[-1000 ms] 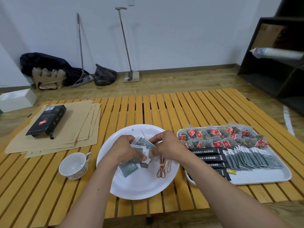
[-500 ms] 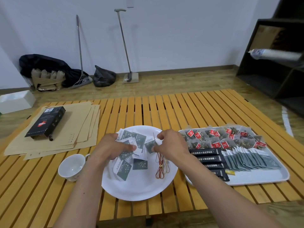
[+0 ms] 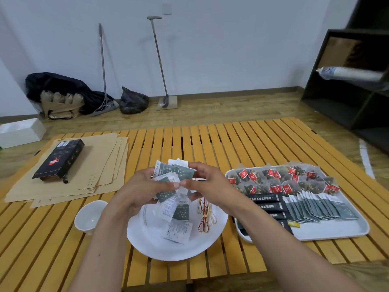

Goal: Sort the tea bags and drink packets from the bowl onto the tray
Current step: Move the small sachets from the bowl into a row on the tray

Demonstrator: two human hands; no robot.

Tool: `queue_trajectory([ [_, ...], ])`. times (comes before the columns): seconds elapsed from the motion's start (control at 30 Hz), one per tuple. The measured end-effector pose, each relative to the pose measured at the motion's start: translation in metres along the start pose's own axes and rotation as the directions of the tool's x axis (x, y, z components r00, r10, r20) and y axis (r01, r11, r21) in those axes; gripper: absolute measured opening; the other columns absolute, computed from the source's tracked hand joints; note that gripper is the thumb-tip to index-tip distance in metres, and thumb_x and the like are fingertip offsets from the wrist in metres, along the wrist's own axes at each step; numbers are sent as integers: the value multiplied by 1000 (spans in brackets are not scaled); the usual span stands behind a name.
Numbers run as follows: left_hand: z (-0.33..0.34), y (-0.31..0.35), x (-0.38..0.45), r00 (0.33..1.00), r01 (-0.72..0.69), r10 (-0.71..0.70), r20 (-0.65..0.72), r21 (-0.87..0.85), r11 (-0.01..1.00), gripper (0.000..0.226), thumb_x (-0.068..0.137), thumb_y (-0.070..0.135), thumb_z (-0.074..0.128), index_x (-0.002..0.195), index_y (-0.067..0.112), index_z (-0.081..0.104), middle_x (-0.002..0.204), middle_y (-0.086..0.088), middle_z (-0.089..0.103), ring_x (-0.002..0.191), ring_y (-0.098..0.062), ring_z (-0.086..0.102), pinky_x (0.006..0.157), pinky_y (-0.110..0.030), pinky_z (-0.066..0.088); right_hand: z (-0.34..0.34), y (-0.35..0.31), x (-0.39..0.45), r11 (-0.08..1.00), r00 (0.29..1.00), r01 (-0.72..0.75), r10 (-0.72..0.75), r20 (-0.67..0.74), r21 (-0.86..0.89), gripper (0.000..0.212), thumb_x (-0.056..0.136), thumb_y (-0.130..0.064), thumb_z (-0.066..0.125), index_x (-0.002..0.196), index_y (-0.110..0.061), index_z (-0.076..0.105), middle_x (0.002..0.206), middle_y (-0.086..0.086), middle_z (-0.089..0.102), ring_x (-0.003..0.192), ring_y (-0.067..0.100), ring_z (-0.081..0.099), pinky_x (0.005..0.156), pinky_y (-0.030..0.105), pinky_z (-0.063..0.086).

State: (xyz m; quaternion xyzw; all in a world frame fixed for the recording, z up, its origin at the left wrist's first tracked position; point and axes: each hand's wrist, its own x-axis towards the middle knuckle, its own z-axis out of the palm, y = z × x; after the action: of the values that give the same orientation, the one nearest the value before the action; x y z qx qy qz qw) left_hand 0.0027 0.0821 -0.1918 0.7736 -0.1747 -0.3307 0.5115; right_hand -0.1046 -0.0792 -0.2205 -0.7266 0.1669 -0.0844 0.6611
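Note:
Above the white bowl [image 3: 147,245], my left hand [image 3: 145,191] and my right hand [image 3: 207,185] together grip a fanned bunch of grey-green drink packets [image 3: 179,172]. Two or three more packets [image 3: 177,229] lie in the bowl beside thin red and yellow loops [image 3: 205,218]. The white tray [image 3: 336,229] at the right carries a back row of clear tea bags with red tags [image 3: 282,181], black stick packets [image 3: 267,205] and a row of upright grey-green packets [image 3: 320,207].
A small white cup [image 3: 89,217] stands left of the bowl. Brown paper sheets [image 3: 94,180] with a black box [image 3: 59,161] on them lie at the table's left. A dark shelf unit [image 3: 355,81] stands at the right; brooms and bags lean along the far wall.
Both hands have lifted the bunch of packets up out of the bowl and closer together. A few packets stayed behind in the bowl.

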Motion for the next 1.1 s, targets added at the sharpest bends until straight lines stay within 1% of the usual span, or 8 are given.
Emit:
queue_trajectory([
  [0.1, 6, 0, 2, 1000, -7, 7, -15, -4, 1000, 40, 75, 14, 88, 111, 20, 72, 98, -2, 81, 95, -25, 76, 93, -47, 59, -2, 2, -1, 998, 997, -16, 20, -68, 57, 30, 87, -11, 79, 115, -15, 70, 106, 11, 76, 92, 42, 72, 81, 57, 60],
  [0.27, 11, 1, 5, 1000, 23, -22, 14, -32, 999, 41, 73, 10, 89, 110, 17, 73, 99, -6, 81, 97, -29, 77, 96, -50, 58, -10, 0, -4, 996, 992, -65, 70, -108, 53, 22, 84, -17, 82, 105, -12, 75, 98, 8, 78, 76, 16, 69, 62, 24, 58],
  [0.33, 14, 1, 5, 999, 28, -26, 38, -56, 998, 40, 75, 8, 87, 112, 16, 73, 101, -6, 81, 99, -29, 76, 98, -52, 57, -14, 0, -7, 993, 989, -97, 104, -106, 62, 25, 84, -15, 82, 107, -10, 75, 100, 8, 78, 76, 12, 67, 61, 20, 55],
  [0.47, 21, 3, 6, 995, 28, -17, 97, -112, 993, 43, 78, 7, 84, 119, 12, 71, 108, -9, 79, 103, -31, 75, 100, -51, 56, -21, 0, -13, 982, 984, -119, 137, -115, 146, 33, 84, -12, 81, 114, -13, 66, 105, 12, 78, 82, 16, 72, 62, 22, 56],
  [0.63, 30, 6, 10, 998, 25, -16, 52, -166, 986, 41, 80, 11, 83, 119, 12, 71, 104, -9, 80, 100, -30, 76, 95, -47, 58, -31, 3, -18, 992, 979, -121, 126, -158, 41, 30, 88, -14, 77, 116, -15, 66, 93, 5, 80, 83, 14, 74, 57, 20, 50],
  [0.8, 37, 9, 14, 1000, 19, -17, 11, -162, 987, 38, 80, 10, 83, 116, 14, 71, 101, -9, 80, 98, -30, 76, 98, -51, 57, -45, 2, -27, 997, 968, -76, 75, -238, 6, 43, 74, -8, 87, 110, -18, 67, 95, 3, 77, 76, 12, 71, 61, 24, 56],
  [0.93, 47, 17, 10, 995, 17, -6, 97, -108, 994, 35, 80, 5, 82, 113, 11, 71, 100, -11, 80, 94, -31, 77, 91, -48, 60, -54, 4, -36, 994, 969, -42, 16, -248, -98, 34, 77, -33, 87, 104, -22, 69, 94, 5, 76, 85, 19, 74, 67, 29, 59],
  [1.1, 62, 23, 14, 991, 23, -4, 134, -142, 990, 37, 78, 3, 84, 112, 8, 71, 100, -15, 80, 92, -35, 77, 85, -49, 62, -69, 3, -44, 994, 973, -93, 76, -218, -66, 11, 90, -20, 76, 96, -16, 69, 93, 7, 76, 68, 7, 68, 58, 20, 51],
])
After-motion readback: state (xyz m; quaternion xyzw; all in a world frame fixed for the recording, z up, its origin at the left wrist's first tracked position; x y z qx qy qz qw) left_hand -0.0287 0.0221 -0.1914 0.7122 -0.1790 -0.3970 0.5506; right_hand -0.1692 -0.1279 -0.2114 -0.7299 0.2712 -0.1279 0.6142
